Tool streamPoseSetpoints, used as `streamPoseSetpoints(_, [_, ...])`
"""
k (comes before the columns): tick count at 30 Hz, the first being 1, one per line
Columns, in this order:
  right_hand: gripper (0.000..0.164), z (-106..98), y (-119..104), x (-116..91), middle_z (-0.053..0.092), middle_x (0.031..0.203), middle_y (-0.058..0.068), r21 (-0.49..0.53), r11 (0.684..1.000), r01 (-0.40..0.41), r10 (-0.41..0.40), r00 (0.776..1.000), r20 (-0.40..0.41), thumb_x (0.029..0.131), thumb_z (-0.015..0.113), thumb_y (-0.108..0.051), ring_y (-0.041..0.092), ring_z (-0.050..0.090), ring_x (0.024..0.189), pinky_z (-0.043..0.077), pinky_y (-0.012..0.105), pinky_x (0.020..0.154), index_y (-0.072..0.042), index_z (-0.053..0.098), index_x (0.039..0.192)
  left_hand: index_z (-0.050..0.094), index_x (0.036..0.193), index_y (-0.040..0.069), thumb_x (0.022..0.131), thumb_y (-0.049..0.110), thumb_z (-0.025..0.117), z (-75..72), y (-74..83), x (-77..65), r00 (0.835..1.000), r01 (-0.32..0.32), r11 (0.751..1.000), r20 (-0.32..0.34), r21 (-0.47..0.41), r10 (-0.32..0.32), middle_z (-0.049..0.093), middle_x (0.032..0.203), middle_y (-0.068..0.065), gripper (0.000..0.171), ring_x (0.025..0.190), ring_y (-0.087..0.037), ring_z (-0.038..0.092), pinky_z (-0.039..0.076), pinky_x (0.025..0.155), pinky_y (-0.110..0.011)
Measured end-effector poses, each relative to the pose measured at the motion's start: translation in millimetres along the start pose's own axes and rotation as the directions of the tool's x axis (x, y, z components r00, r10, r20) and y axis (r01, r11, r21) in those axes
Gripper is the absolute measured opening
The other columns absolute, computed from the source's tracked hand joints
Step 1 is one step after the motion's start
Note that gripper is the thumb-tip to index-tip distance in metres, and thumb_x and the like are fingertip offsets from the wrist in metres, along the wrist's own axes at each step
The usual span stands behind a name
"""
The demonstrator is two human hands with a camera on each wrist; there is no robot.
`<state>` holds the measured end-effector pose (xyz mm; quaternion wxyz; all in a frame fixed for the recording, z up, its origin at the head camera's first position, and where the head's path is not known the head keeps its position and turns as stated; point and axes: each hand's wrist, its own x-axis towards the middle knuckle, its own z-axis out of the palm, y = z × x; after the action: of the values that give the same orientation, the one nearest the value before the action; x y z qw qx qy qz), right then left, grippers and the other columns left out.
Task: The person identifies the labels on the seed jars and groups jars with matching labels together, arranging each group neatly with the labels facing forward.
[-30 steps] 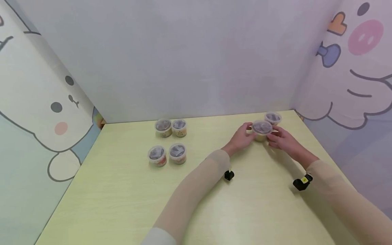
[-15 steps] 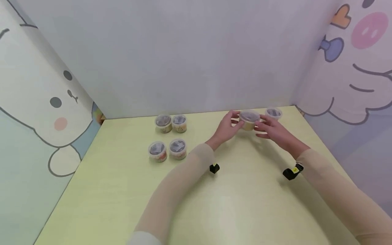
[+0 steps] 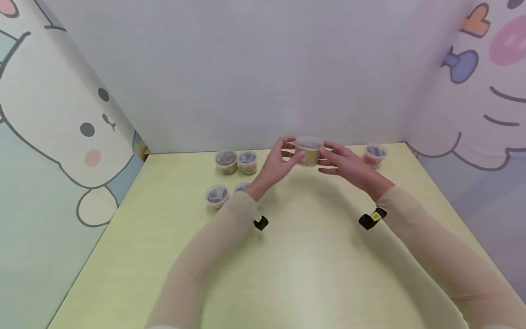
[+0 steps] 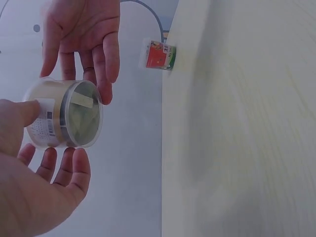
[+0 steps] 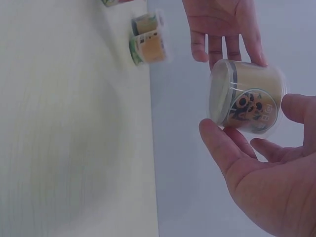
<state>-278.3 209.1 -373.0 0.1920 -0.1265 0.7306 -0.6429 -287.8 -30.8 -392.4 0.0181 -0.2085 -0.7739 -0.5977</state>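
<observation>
Both hands hold a round clear plastic tub with a lid (image 3: 309, 151) up above the back of the table. My left hand (image 3: 276, 165) grips its left side, thumb on the front wall and fingers behind. On the opposite side, the thumb and fingers of my right hand (image 3: 347, 165) pinch it. A white barcode label shows on the tub (image 4: 64, 116) in the left wrist view. Seen from the right wrist, the tub (image 5: 249, 96) carries a dark cartoon print over its tan wrap. Its flat base, with pale pieces inside, faces the table.
Several lidded tubs stand at the left: one at the back (image 3: 226, 162), another beside it (image 3: 248, 162), and front ones (image 3: 217, 195) partly behind the left sleeve. A red-labelled tub (image 3: 375, 155) stands at the back right. A pale wall (image 3: 255, 77) rises behind the yellowish table (image 3: 296, 265).
Both hands have lifted the tub from beside the back-right tub and carried it leftward and higher. The camera's view has shifted slightly. The other tubs have stayed in place.
</observation>
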Motion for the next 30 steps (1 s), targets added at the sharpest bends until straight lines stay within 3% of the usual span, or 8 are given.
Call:
streamPoseSetpoints(8, [0.073,22,-19,11,0.042,0.148,0.021,0.09,0.996,0.013,-0.018,0.998,0.052,0.104,0.054,-0.044,0.033,0.059,0.124,0.049,0.043,0.103,-0.004,0.025,0.157,0.042,0.144,0.013,0.098,0.03,0.07,-32.1,16.8,-16.7,1.0,0.011,1.0,-0.014,-0.02,-0.011,0.054,0.127,-0.011,0.056,0.107,-0.028,0.056,0.054,0.081,-0.034])
streamPoseSetpoints(13, [0.068,33,-24,16,0.043,0.143,0.021,0.133,0.991,0.012,-0.024,0.996,0.086,0.106,0.052,-0.042,0.033,0.06,0.117,0.051,0.042,0.101,0.001,0.028,0.153,0.039,0.147,0.011,0.099,0.033,0.068,-44.0,21.3,-23.8,0.998,0.056,0.998,0.001,-0.038,-0.056,0.051,0.129,-0.013,0.06,0.107,-0.029,0.055,0.053,0.083,-0.038])
streamPoseSetpoints(17, [0.064,41,-22,18,0.046,0.139,0.019,0.161,0.987,0.002,-0.022,0.993,0.117,0.107,0.049,-0.04,0.029,0.061,0.114,0.051,0.042,0.102,0.002,0.03,0.152,0.036,0.149,0.011,0.098,0.037,0.068,-49.1,20.6,-30.6,0.993,0.117,0.991,0.013,-0.06,-0.117,0.051,0.13,-0.012,0.065,0.107,-0.029,0.058,0.054,0.087,-0.045])
streamPoseSetpoints(21, [0.06,48,-19,19,0.05,0.135,0.017,0.223,0.975,-0.003,-0.03,0.989,0.148,0.108,0.048,-0.036,0.025,0.062,0.113,0.047,0.046,0.105,0.001,0.031,0.152,0.035,0.15,0.013,0.098,0.042,0.068,-51.6,19.0,-37.4,0.988,0.153,0.985,0.023,-0.077,-0.152,0.051,0.131,-0.011,0.068,0.106,-0.027,0.06,0.055,0.084,-0.04])
streamPoseSetpoints(26, [0.057,52,-19,17,0.05,0.136,0.015,0.312,0.95,-0.015,-0.048,0.98,0.195,0.109,0.047,-0.033,0.027,0.061,0.117,0.045,0.051,0.107,-0.001,0.031,0.152,0.034,0.15,0.013,0.098,0.042,0.067,-53.3,17.8,-42.8,0.99,0.143,0.986,0.027,-0.09,-0.141,0.051,0.13,-0.011,0.069,0.104,-0.027,0.06,0.055,0.081,-0.036])
streamPoseSetpoints(30, [0.058,55,-20,16,0.047,0.141,0.016,0.319,0.947,-0.026,-0.049,0.973,0.224,0.109,0.047,-0.035,0.029,0.06,0.12,0.046,0.051,0.106,-0.002,0.029,0.154,0.034,0.15,0.012,0.099,0.04,0.067,-54.5,16.5,-44.8,0.99,0.14,0.985,0.034,-0.102,-0.137,0.051,0.128,-0.011,0.067,0.102,-0.027,0.06,0.055,0.079,-0.037])
